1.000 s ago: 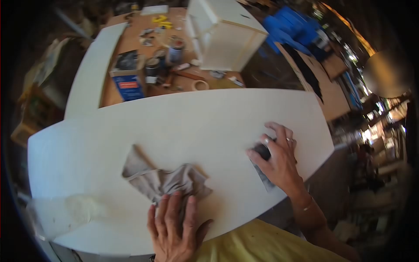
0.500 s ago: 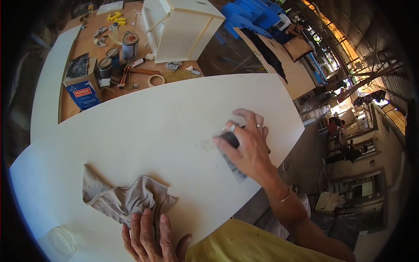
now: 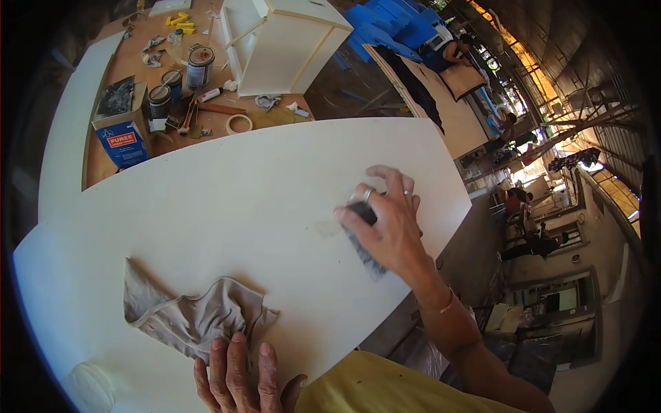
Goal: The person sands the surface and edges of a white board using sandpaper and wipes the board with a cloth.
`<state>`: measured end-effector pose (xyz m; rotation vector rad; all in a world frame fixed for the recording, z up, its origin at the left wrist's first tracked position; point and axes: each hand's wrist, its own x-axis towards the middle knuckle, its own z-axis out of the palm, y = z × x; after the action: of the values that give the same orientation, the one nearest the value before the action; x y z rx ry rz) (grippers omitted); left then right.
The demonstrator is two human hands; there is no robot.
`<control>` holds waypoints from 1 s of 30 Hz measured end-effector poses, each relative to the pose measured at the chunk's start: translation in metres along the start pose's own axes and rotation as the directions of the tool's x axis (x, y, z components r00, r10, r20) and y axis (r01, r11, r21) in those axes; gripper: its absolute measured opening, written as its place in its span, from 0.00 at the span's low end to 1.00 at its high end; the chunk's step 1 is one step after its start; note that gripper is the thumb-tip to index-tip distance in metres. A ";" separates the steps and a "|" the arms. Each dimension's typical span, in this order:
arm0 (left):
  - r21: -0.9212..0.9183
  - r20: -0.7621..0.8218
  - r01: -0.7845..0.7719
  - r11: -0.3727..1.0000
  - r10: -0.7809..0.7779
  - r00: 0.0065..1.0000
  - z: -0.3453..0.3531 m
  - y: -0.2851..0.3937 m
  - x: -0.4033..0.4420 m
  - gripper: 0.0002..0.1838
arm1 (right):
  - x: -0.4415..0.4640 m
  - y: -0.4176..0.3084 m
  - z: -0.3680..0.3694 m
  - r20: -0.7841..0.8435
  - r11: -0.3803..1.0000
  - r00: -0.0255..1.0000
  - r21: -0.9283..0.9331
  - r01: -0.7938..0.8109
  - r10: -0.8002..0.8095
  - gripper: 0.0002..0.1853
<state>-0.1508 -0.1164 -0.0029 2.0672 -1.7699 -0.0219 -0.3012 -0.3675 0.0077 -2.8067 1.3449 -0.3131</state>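
Note:
My right hand is closed over a dark sanding block, with a worn grey strip like sandpaper hanging out below it. The block rests on a large white panel, near its right end. Just left of it is a faint beige smudge on the panel. My left hand lies with fingers spread at the panel's near edge, its fingertips by the lower edge of a crumpled grey-beige cloth. Whether the fingertips press on the cloth or the panel I cannot tell.
Beyond the panel, a brown work table carries paint cans, a blue box, brushes, a tape roll and a white cabinet. A round translucent lid lies lower left. Other people work far right.
The right hand and block stay at nearly the same place on the panel, with slight blur. The whole view has shifted a little left. The left hand and cloth look unmoved.

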 end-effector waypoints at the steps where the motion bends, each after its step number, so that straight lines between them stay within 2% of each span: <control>1: 0.018 -0.022 -0.001 1.000 0.002 1.000 0.000 0.001 0.001 0.28 | 0.001 0.004 0.001 -0.012 1.000 1.000 -0.005 -0.008 0.008 0.17; 4: -0.080 0.034 0.019 0.997 -0.016 0.999 0.000 -0.002 -0.004 0.35 | 0.003 0.002 0.001 -0.009 1.000 1.000 -0.011 0.020 -0.020 0.17; 6: -0.079 0.026 0.016 0.997 -0.013 1.000 0.000 -0.002 -0.004 0.35 | 0.006 0.007 0.003 -0.026 1.000 1.000 -0.018 -0.012 0.011 0.17; 9: -0.084 0.024 0.023 0.996 -0.021 0.999 0.000 -0.003 -0.005 0.35 | 0.002 -0.008 -0.002 0.029 0.998 0.998 0.014 0.053 -0.054 0.16; 19: -0.089 0.017 0.014 0.996 -0.012 1.000 0.001 -0.003 -0.006 0.34 | 0.006 -0.006 0.002 -0.018 0.994 0.994 -0.033 0.104 -0.105 0.15; 20: -0.089 0.013 0.018 0.996 -0.017 1.000 0.001 -0.003 -0.006 0.34 | 0.004 -0.012 0.002 0.017 0.993 0.993 0.016 0.115 -0.115 0.16; 23: -0.089 0.024 0.007 0.996 -0.005 1.000 0.000 -0.004 -0.006 0.34 | 0.011 -0.006 0.001 0.006 0.998 0.998 -0.016 0.063 -0.063 0.16; 25: -0.086 0.038 0.004 0.996 -0.001 0.999 -0.001 -0.005 -0.006 0.35 | 0.010 -0.008 0.002 -0.017 0.993 0.993 -0.020 0.115 -0.115 0.16; 27: -0.085 0.033 0.006 0.996 -0.003 0.999 0.000 -0.004 -0.006 0.35 | 0.007 -0.010 0.002 -0.011 0.992 0.992 0.008 0.124 -0.124 0.16; 28: -0.086 0.030 0.005 0.996 -0.002 1.000 0.000 -0.004 -0.006 0.35 | 0.011 -0.006 0.001 -0.004 0.997 0.997 -0.005 0.080 -0.080 0.16; 30: -0.090 0.033 0.016 0.996 -0.013 0.999 0.000 -0.004 -0.007 0.35 | 0.007 -0.011 0.001 0.023 0.994 0.994 0.014 0.110 -0.110 0.16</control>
<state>-0.1487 -0.1096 -0.0054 2.0260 -1.7403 -0.1382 -0.2879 -0.3659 0.0090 -2.8700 1.1814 -0.2880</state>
